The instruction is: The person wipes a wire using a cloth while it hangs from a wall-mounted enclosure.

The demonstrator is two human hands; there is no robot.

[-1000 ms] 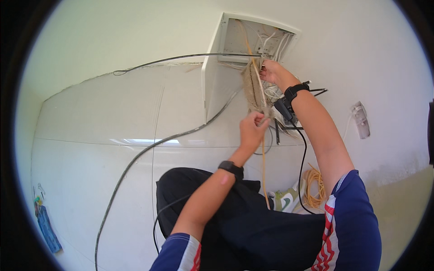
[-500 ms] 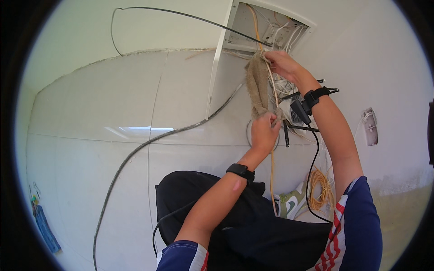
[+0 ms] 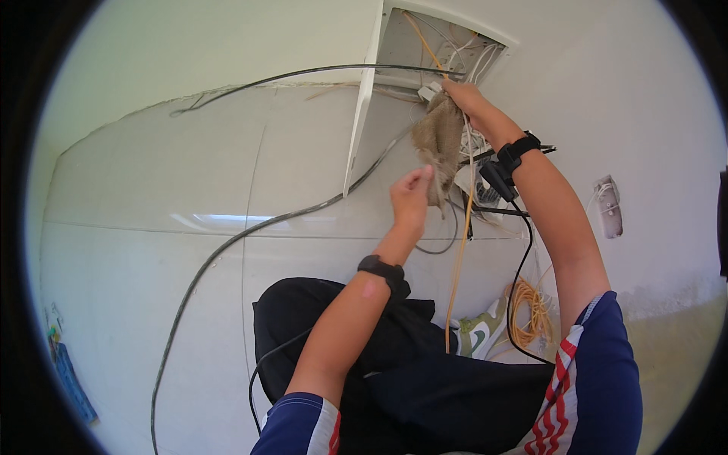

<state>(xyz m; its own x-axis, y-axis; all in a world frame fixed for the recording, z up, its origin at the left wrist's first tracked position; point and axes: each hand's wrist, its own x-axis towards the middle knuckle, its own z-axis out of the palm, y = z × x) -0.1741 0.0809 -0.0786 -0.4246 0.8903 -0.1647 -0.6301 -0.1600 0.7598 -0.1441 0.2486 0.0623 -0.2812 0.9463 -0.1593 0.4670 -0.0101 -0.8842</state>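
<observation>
A worn brown cloth hangs below the open wall box, its frayed lower end dangling free. My right hand is closed on the top of the cloth, right under the box. A thin orange cable comes out of the box, passes by my right hand and runs down to my lap. My left hand is lower, its fingers pinched together at the cloth's left edge. Fingertips there are slightly blurred, and how much cloth is between them is hard to see.
The white recessed box holds white wires; its door stands open on the left. A thick black cable curves across the tiles. Behind the cloth lie tangled wires. An orange cable coil sits by my shoe; a wall socket hole is at right.
My left hand has moved left and slightly up from the cloth's lower end, which now hangs loose. The cloth has bunched upward. At upper left, the black cable's loop has dropped lower.
</observation>
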